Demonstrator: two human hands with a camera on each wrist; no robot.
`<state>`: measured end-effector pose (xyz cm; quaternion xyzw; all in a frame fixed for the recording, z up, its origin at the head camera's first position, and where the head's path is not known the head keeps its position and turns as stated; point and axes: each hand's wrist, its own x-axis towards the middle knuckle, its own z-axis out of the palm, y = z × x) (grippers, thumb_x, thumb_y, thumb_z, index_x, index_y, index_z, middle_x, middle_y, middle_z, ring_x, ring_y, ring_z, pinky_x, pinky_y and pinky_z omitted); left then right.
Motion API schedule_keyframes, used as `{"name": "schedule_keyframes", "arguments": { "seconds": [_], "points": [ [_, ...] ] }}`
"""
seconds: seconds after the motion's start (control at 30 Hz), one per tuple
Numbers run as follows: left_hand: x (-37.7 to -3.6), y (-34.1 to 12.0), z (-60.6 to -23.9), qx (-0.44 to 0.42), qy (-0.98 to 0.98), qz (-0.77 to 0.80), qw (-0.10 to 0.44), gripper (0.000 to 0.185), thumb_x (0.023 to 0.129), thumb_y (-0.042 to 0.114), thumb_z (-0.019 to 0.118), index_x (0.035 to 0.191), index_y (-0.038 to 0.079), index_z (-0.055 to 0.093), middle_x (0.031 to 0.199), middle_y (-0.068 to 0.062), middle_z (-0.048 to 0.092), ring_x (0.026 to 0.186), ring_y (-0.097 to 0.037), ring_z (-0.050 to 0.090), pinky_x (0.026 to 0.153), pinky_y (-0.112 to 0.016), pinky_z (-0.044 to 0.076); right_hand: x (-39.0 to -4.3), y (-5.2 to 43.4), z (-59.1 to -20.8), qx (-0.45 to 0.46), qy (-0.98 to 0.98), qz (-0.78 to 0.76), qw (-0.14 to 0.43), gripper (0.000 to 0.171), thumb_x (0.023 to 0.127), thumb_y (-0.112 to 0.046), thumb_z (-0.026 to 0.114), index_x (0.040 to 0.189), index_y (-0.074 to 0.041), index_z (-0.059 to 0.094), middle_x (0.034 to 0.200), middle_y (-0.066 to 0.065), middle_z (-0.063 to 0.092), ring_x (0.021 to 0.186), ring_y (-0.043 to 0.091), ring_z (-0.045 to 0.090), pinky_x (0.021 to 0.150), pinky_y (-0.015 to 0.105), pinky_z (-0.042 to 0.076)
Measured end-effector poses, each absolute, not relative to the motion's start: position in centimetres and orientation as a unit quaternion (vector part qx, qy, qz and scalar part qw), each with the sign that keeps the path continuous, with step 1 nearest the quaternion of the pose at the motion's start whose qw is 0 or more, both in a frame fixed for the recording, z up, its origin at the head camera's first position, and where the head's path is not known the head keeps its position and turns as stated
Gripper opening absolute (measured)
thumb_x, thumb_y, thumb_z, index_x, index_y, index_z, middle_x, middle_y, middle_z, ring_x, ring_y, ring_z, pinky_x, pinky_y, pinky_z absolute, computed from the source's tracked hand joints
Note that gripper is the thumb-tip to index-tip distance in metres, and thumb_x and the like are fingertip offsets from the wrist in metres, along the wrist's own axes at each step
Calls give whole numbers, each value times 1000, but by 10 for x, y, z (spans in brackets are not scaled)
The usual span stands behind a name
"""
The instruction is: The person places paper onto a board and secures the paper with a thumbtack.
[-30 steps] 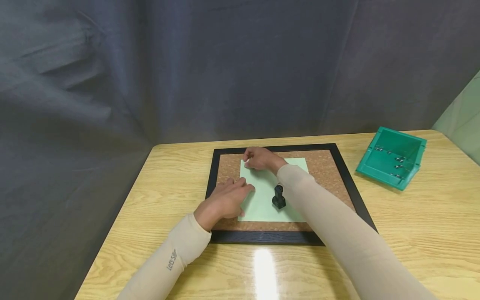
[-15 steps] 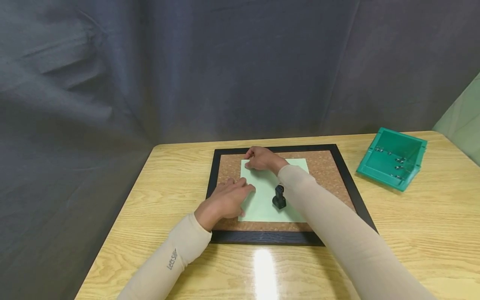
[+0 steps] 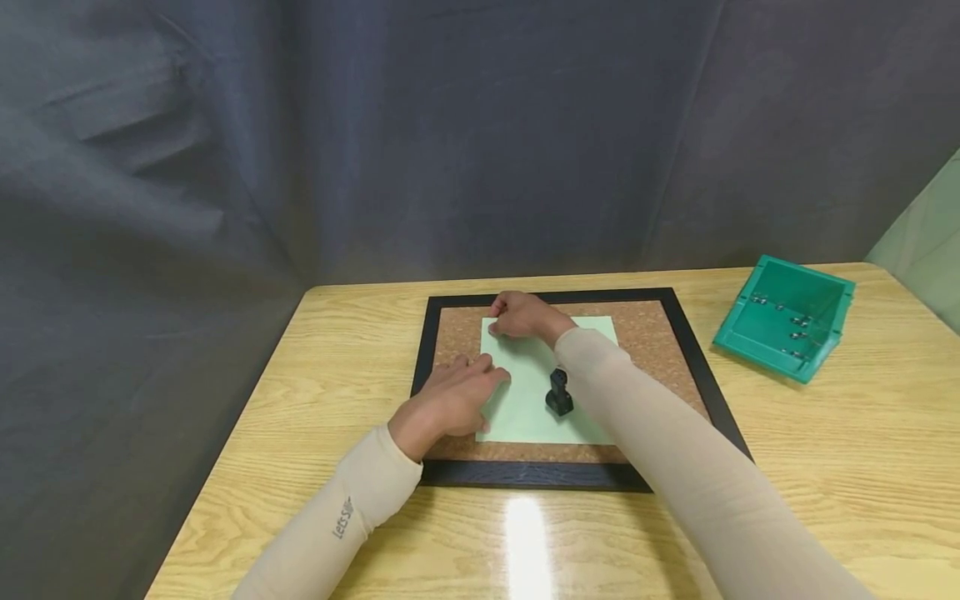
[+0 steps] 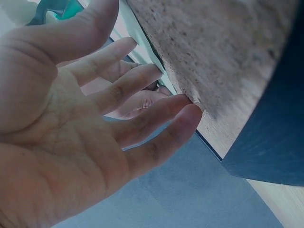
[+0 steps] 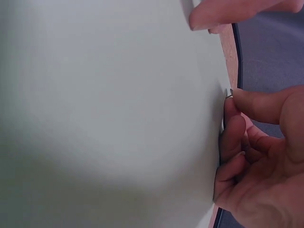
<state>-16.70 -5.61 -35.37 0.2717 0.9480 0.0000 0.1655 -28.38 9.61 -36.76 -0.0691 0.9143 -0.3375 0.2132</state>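
Observation:
A sheet of pale green paper [image 3: 525, 400] lies on a cork board [image 3: 645, 333] with a black frame [image 3: 525, 475]. My right hand [image 3: 522, 317] is at the paper's far left corner. In the right wrist view, the thumb and forefinger of the right hand [image 5: 266, 152] pinch a small metal tack [image 5: 230, 96], mostly hidden by the fingertips. The left hand [image 3: 453, 397] rests at the paper's left edge, fingers spread. From the left wrist, the left hand [image 4: 90, 118] shows extended, slightly bent fingers with nothing gripped, their tips by the cork.
A green bin [image 3: 783, 317] with several small shiny metal pieces stands on the wooden table [image 3: 862, 450] at right. A black device [image 3: 558, 394] shows beside the right wrist. A dark curtain [image 3: 480, 142] hangs behind.
The right fingers stay at the paper's corner; a whitish spot seen there at first is now covered by them. The left hand has not visibly moved.

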Motion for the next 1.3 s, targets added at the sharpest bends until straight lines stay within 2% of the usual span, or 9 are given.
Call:
{"name": "schedule_keyframes", "arguments": {
  "seconds": [0.63,1.03,1.3],
  "points": [
    [-167,-58,-352,267,949,7,169,71,84,26,81,146,26,48,145,-2,46,144,-37,37,112,-57,37,-286,93,-365,-62,917,-330,214,25,97,-24,63,118,-13,56,110,6,59,94,20,53,83,34,43],
    [-167,-57,-351,268,948,5,171,71,84,26,80,147,26,47,147,-3,45,145,-37,36,113,-56,37,-285,97,-365,-70,917,-330,211,24,99,-26,61,119,-14,56,117,6,57,99,21,52,86,36,42],
    [-167,-56,-352,269,948,6,172,71,84,26,80,147,26,47,146,-3,45,145,-39,35,113,-57,37,-286,98,-369,-68,917,-336,202,24,98,-23,63,118,-13,57,116,8,57,98,22,50,86,35,42]
  ]
}}
